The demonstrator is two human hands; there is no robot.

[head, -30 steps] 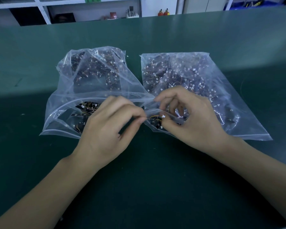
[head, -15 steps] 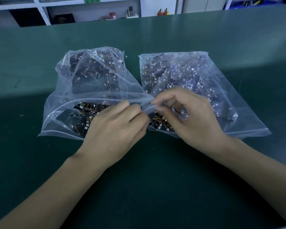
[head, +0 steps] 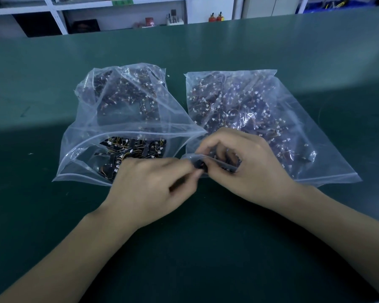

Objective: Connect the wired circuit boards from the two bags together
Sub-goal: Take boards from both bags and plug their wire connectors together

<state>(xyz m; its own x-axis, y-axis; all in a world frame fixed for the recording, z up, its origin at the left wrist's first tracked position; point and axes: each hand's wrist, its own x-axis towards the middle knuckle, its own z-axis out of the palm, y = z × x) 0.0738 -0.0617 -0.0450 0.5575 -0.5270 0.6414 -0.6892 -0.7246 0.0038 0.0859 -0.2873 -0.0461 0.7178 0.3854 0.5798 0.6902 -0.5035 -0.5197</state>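
Two clear plastic bags lie side by side on the green table, both filled with small black circuit boards that carry orange wires and white connectors. The left bag (head: 92, 136) gapes open toward me, with loose boards (head: 136, 149) visible in its mouth. At the mouth of the right bag (head: 282, 119), my right hand (head: 245, 162) has its fingers curled round a small dark board (head: 200, 166). My left hand (head: 153, 186) meets it from the left, its fingertips pinching at the same dark piece. Blur hides exactly what the left fingers hold.
The green table (head: 206, 259) stretches all around the bags. White shelving (head: 123, 14) with small items stands beyond the far edge. Blue bins (head: 337, 4) sit at the back right.
Both hands have come down and toward me from the bags' raised mouth edges. They now meet low at the right bag's mouth over a small dark board. The left bag's opening has widened.
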